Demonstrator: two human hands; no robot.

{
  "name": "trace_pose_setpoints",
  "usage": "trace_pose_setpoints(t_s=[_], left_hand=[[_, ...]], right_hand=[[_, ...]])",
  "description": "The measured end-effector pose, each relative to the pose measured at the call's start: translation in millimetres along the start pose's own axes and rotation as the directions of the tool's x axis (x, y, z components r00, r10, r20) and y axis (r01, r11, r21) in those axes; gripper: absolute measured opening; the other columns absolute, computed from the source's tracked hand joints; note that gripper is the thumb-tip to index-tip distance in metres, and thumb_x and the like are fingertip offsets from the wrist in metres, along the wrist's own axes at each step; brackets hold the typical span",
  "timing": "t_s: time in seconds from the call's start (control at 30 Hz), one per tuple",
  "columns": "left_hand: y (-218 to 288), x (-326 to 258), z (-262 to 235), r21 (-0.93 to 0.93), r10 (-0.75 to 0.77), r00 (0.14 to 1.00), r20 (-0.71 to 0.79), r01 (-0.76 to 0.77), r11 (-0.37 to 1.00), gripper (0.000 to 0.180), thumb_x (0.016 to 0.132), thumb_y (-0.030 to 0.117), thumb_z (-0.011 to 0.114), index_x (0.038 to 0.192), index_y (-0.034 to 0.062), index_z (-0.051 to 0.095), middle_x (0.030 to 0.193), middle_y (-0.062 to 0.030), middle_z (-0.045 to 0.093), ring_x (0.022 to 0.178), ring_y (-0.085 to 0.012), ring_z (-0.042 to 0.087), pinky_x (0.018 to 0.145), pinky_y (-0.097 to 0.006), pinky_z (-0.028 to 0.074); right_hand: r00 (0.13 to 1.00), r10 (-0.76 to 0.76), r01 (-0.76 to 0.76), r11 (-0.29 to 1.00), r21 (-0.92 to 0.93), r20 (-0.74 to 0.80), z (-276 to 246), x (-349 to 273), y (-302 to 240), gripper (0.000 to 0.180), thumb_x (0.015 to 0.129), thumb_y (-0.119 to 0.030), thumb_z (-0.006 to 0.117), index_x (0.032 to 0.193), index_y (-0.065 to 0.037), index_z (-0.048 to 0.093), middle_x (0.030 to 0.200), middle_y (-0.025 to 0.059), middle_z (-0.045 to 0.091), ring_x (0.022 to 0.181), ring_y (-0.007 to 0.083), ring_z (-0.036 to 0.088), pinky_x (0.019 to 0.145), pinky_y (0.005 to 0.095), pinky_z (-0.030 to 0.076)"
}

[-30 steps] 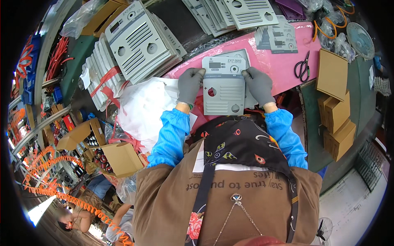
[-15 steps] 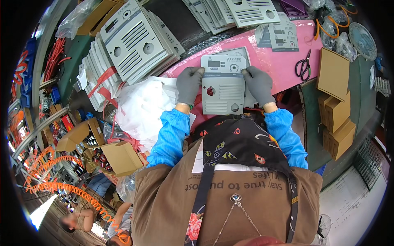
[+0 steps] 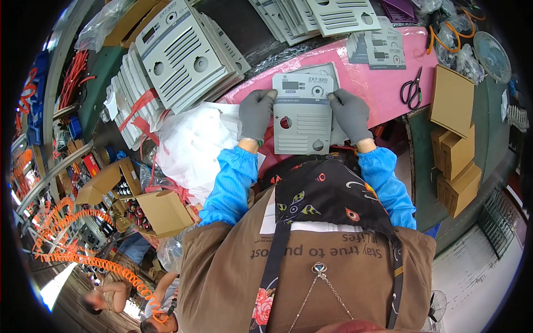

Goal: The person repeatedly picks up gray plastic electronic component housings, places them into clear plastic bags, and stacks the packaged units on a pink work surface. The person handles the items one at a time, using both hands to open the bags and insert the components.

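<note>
Pink sheeting covers the work table (image 3: pixel 383 89), which runs across the far side of the scene, with stacks of grey vented panels (image 3: pixel 177 55) heaped at its far left and more grey panels (image 3: pixel 327 14) along the far edge. White plastic wrapping (image 3: pixel 194 144) lies bunched on the left, just beside the person's left sleeve. Brown cardboard boxes (image 3: pixel 455 150) stand piled on the right, near the table's edge. At the centre, a grey front panel (image 3: pixel 302 116) with slotted vents, round holes and a small display window sits on the pink surface, directly in front of the person. The left hand (image 3: pixel 256 114), in a grey glove, is closed around the panel's left edge, thumb on its face. The right hand (image 3: pixel 348 114), also gloved in grey, grips the panel's right edge in the same way. Black-handled scissors (image 3: pixel 412 89) lie on the pink sheeting to the right, well apart from both hands.
</note>
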State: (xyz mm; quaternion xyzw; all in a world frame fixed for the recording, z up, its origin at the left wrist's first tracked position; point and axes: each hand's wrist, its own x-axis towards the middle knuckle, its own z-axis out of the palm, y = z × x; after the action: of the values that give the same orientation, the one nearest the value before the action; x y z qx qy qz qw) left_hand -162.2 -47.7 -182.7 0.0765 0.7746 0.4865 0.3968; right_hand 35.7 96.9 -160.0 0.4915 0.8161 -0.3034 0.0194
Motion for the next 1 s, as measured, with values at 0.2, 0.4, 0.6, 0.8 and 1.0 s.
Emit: trace_pose_setpoints(t_s=[0.2,0.4,0.6,0.8,1.0], left_hand=[[-0.3,-0.1,0.5,0.034,0.012,1.0,-0.008,-0.012,0.999,0.027,0.088,0.027,0.073,0.093,-0.0005,0.073,0.073,-0.002,0.067,0.059,-0.007,0.055,0.056,-0.026,0.046],[-1.3,0.8,0.4,0.052,0.017,1.0,-0.022,-0.016,0.999,0.028,0.088,0.027,0.074,0.093,-0.0007,0.073,0.073,-0.0019,0.068,0.061,-0.0075,0.056,0.058,-0.026,0.046],[-5.1,3.2,0.3,0.1,0.029,0.999,-0.025,-0.027,0.995,0.029,0.088,0.029,0.073,0.093,0.0001,0.074,0.073,-0.0038,0.069,0.063,-0.0096,0.059,0.061,-0.028,0.048],[-5.4,3.4,0.0,0.126,0.046,0.998,-0.034,-0.041,0.991,0.03,0.087,0.03,0.073,0.094,0.0009,0.074,0.077,-0.0061,0.071,0.067,-0.0124,0.062,0.065,-0.029,0.05],[-4.7,2.4,-1.4,0.171,0.078,0.997,-0.03,-0.071,0.983,0.034,0.086,0.036,0.071,0.095,0.0027,0.074,0.082,-0.0094,0.073,0.074,-0.0206,0.068,0.071,-0.034,0.051]], right_hand=[[0.999,-0.021,0.02,1.0,-0.004,-0.032,1.6,-0.4,1.6,0.032,0.094,-0.041,0.057,0.094,-0.011,0.069,0.078,0.0113,0.068,0.076,0.0328,0.067,0.065,0.044,0.049],[0.999,-0.022,0.022,1.0,-0.019,-0.027,-0.5,-0.2,-0.6,0.032,0.093,-0.041,0.057,0.093,-0.011,0.069,0.079,0.012,0.068,0.076,0.0332,0.067,0.065,0.0446,0.049],[0.999,-0.025,0.025,1.0,-0.002,-0.044,0.7,-0.6,-0.4,0.031,0.093,-0.04,0.057,0.089,-0.011,0.067,0.083,0.0124,0.068,0.08,0.0336,0.066,0.066,0.0463,0.049],[1.0,-0.018,0.018,1.0,-0.005,-0.013,-1.2,-0.2,-1.0,0.031,0.093,-0.04,0.057,0.087,-0.011,0.066,0.084,0.0124,0.068,0.079,0.0338,0.066,0.066,0.0465,0.049],[0.999,-0.028,0.027,0.998,-0.06,-0.019,-2.8,-2.2,-3.5,0.031,0.093,-0.041,0.057,0.093,-0.012,0.068,0.082,0.0131,0.069,0.078,0.0348,0.067,0.066,0.0462,0.05]])
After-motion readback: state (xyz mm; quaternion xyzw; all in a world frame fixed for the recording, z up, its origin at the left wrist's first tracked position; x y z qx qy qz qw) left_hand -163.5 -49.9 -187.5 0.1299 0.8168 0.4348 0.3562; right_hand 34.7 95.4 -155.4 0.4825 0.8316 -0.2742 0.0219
